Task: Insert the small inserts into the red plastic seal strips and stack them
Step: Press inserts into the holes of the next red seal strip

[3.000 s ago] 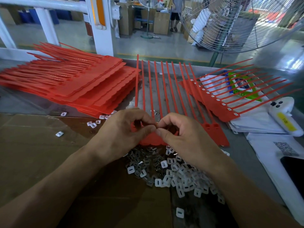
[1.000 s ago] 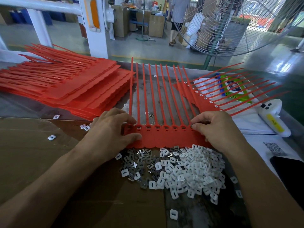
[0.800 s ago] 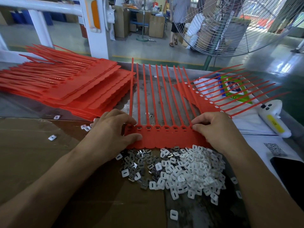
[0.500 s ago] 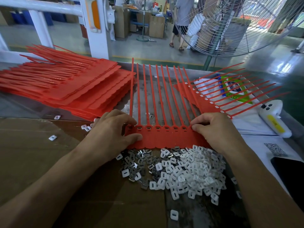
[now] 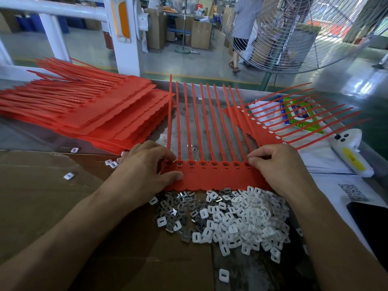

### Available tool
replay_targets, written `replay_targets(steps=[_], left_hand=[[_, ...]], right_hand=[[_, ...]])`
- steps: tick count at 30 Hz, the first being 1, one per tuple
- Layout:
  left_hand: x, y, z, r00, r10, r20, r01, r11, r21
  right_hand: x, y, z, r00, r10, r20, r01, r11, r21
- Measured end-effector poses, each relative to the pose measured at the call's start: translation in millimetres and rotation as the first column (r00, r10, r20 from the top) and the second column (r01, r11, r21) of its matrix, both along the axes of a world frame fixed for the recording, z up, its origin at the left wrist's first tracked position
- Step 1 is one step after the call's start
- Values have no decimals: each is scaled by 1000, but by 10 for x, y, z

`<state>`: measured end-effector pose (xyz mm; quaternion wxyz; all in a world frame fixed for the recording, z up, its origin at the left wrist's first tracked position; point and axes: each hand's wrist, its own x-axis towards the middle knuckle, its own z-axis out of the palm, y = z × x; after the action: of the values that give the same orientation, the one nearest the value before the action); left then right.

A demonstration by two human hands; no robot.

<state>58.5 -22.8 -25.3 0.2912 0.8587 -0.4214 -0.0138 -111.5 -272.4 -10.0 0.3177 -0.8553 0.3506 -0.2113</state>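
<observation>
Left hand (image 5: 144,171) and right hand (image 5: 279,166) pinched strip (image 5: 216,177) ends; best lifted level, sockets upright, inserts (image 5: 247,217) undisturbed.

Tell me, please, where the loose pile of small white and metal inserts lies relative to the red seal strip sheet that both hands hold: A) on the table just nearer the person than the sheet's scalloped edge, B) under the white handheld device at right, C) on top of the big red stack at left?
A: the pile of inserts lies just below the scalloped edge of the red seal strip sheet, between the left hand and right hand.
</observation>
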Motion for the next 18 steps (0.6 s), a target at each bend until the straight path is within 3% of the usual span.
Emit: replay_targets(steps=[4, 7, 10, 14, 18], left_hand=[[0, 3, 1, 1000, -3, -7, 3, 1000, 3], [-2, -7, -2, 1000, 1, -8, -1, 1000, 0], [-13, -14, -1, 1000, 8, -4, -8, 1000, 1], [-36, -7, 19, 1000, 11, -6, -11, 1000, 2], [-53, -14, 48, 1000, 19, -5, -19, 1000, 10]], right_hand=[[16, 37, 5, 999, 29, -25, -30, 999, -28], [18, 107, 43, 997, 63, 40, -61, 997, -41], [26, 283, 121, 966, 253, 54, -251, 967, -38], [74, 601, 166, 843, 532, -78, -537, 842, -57], [130, 821, 150, 744, 649, -160, -663, 746, -59]])
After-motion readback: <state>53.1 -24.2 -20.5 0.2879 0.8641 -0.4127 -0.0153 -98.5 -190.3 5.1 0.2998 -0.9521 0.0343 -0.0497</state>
